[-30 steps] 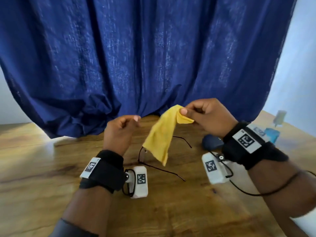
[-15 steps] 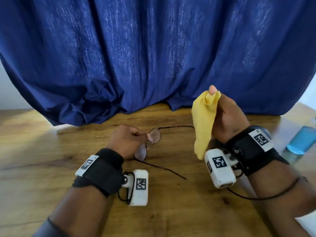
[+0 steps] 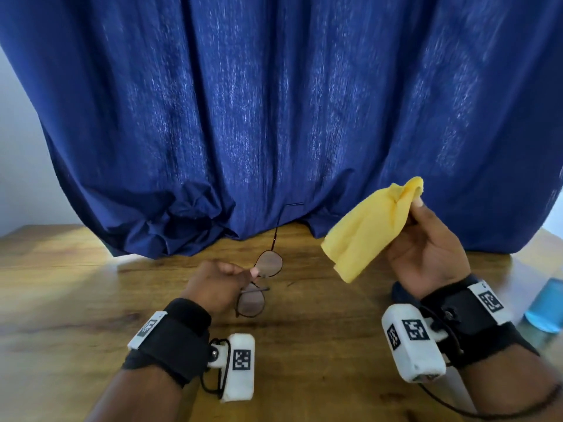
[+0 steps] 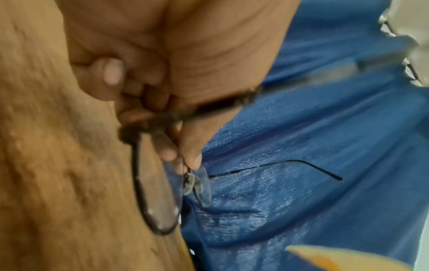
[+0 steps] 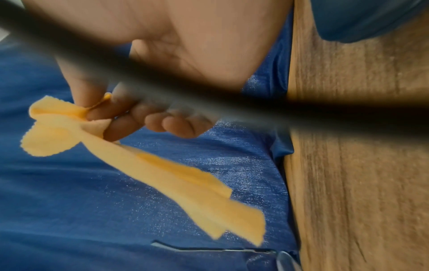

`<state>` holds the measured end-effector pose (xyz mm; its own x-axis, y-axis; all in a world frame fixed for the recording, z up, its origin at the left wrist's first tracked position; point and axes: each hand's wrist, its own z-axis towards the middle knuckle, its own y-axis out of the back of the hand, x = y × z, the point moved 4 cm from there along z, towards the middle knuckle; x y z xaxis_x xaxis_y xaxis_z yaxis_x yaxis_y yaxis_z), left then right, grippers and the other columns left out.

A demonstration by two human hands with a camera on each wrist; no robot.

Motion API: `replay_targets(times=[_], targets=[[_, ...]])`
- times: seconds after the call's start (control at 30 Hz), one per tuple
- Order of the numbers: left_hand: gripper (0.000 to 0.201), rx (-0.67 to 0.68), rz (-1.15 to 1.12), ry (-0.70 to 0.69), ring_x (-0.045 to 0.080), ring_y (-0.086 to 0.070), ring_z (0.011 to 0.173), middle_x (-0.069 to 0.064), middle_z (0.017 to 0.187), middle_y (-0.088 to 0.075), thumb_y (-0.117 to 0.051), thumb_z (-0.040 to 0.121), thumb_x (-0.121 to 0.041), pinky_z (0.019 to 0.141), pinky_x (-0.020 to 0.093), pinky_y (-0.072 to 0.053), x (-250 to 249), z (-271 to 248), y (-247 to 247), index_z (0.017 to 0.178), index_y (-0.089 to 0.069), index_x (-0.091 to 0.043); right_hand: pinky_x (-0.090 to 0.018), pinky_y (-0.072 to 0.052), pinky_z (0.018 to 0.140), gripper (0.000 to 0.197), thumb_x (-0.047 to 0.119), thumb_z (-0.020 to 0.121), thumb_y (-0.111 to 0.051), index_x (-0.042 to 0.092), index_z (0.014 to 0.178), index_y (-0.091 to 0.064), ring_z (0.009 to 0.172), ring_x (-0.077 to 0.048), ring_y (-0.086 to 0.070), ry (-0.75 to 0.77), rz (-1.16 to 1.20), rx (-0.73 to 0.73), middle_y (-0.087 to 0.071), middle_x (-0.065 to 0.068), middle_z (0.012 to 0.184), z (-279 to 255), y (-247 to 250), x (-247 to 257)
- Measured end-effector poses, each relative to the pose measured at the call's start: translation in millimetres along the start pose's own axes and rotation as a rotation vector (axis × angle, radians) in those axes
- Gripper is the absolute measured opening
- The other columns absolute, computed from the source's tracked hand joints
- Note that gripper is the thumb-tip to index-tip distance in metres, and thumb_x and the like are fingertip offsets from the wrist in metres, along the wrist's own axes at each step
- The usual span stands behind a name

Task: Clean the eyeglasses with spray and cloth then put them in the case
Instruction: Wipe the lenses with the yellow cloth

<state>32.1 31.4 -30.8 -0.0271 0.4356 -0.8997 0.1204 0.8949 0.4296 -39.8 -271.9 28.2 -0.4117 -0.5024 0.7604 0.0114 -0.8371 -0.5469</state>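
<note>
The glasses [image 3: 259,287] are pinched by the left hand [image 3: 213,284]; the cloth [image 3: 368,233] is pinched in the right hand's [image 3: 426,254] grip above the desk [image 3: 320,345].

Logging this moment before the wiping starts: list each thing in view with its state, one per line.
eyeglasses: unfolded, off the table, pinched near the bridge by the left hand
yellow cloth: hanging loose, pinched by the right hand
blue spray bottle: on the table, untouched

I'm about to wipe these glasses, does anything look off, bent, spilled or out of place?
Nothing stands out. The left hand pinches the eyeglasses near the bridge, temples open, frame seemingly intact. The right hand pinches the yellow cloth, which hangs free. No spill shows on the table.
</note>
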Motion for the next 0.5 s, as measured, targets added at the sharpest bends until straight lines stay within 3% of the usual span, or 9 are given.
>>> replay_targets(times=[0.07, 0.13, 0.2, 0.3, 0.37, 0.43, 0.5], targets=[[0.028, 0.067, -0.258, 0.043, 0.012, -0.060, 0.054, -0.002, 0.054, -0.068, -0.075, 0.091, -0.024, 0.054, 0.022, -0.049, -4, -1, -7, 0.067, -0.079, -0.011, -0.042, -0.043, 0.099, 0.032, 0.034, 0.098, -0.051, 0.024, 0.111, -0.079, 0.098, -0.014, -0.066, 0.027, -0.009, -0.011, -0.075, 0.005, 0.101, 3, 4, 1], [0.027, 0.177, -0.439, 0.096, 0.007, -0.050, 0.043, 0.003, 0.058, -0.062, -0.075, 0.086, -0.023, 0.038, 0.017, -0.038, -4, -1, -17, 0.062, -0.079, -0.010, -0.043, -0.045, 0.097, 0.037, 0.029, 0.098, -0.056, 0.015, 0.130, -0.069, 0.103, -0.017, -0.063, 0.047, -0.011, -0.036, -0.071, 0.001, 0.109, 6, 7, 2], [0.019, 0.245, -0.526, 0.161, 0.007, -0.048, 0.048, 0.005, 0.067, -0.063, -0.079, 0.074, -0.027, 0.035, 0.016, -0.032, -2, 1, -23, 0.068, -0.079, -0.009, -0.044, -0.047, 0.095, 0.043, 0.023, 0.097, -0.058, 0.008, 0.137, -0.060, 0.102, -0.019, -0.062, 0.048, 0.007, -0.040, -0.069, -0.001, 0.108, 7, 7, 0], [0.021, 0.313, -0.566, 0.192, 0.008, -0.050, 0.060, 0.003, 0.078, -0.066, -0.083, 0.068, -0.029, 0.037, 0.016, -0.036, 0, 2, -30, 0.077, -0.081, -0.011, -0.042, -0.058, 0.090, 0.026, 0.014, 0.091, -0.061, 0.015, 0.115, -0.070, 0.088, -0.014, -0.071, 0.019, 0.025, -0.085, -0.076, 0.002, 0.093, 8, 5, -6], [0.023, 0.331, -0.600, 0.192, 0.008, -0.050, 0.055, 0.003, 0.073, -0.063, -0.085, 0.066, -0.031, 0.037, 0.017, -0.037, -1, 0, -36, 0.076, -0.081, -0.011, -0.037, -0.060, 0.078, 0.022, 0.015, 0.080, -0.069, 0.018, 0.102, -0.074, 0.078, -0.017, -0.070, -0.019, -0.052, -0.125, -0.076, -0.001, 0.086, 5, 0, -15], [0.021, 0.308, -0.596, 0.173, 0.006, -0.046, 0.043, 0.003, 0.063, -0.056, -0.082, 0.074, -0.027, 0.036, 0.018, -0.032, -3, -6, -43, 0.078, -0.079, -0.007, -0.027, -0.059, 0.067, 0.022, 0.015, 0.072, -0.075, 0.016, 0.094, -0.076, 0.068, -0.013, -0.067, -0.039, -0.172, -0.119, -0.076, -0.001, 0.080, 0, -8, -28], [0.015, 0.291, -0.507, 0.129, 0.005, -0.041, 0.039, 0.002, 0.063, -0.054, -0.076, 0.087, -0.021, 0.037, 0.018, -0.030, -8, -15, -50, 0.084, -0.078, -0.007, -0.022, -0.056, 0.069, 0.022, 0.016, 0.070, -0.080, 0.014, 0.092, -0.077, 0.071, -0.010, -0.069, -0.026, -0.374, -0.067, -0.079, -0.002, 0.083, -6, -15, -41]])
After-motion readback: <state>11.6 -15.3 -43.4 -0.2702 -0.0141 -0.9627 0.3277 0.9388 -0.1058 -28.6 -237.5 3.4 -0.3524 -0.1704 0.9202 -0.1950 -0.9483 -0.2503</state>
